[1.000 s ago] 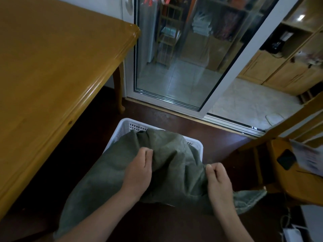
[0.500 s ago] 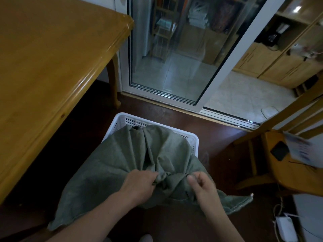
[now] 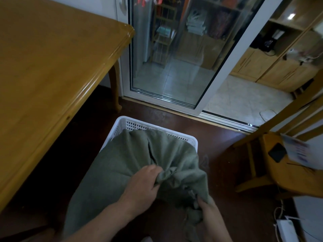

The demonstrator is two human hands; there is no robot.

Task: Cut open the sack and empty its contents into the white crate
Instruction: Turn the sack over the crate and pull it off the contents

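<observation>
Head view — both hands (image 3: 141, 187) (image 3: 209, 209) bunch limp woven sack (image 3: 122, 165) | perforated white crate (image 3: 122, 122)

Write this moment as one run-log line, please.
left hand: grips sack | right hand: grips sack | sack: over white crate

Room, dim light. Floor (image 3: 218, 142): dark reddish-brown. Tabletop (image 3: 45, 67): honey-coloured wood, moulded edge, rounded corner, curved leg (image 3: 115, 91); fills the left. Sliding door (image 3: 174, 63): white frame, glass pane reflecting shelves; stands partly open at centre. Beyond it, pale tiled floor (image 3: 244, 100) and light wooden cabinets (image 3: 279, 69) with open shelves above. Chair (image 3: 283, 165): wooden, at right, carrying a dark flat object (image 3: 277, 152) and papers (image 3: 295, 151). White box (image 3: 286, 230) with cords, lower right.
</observation>
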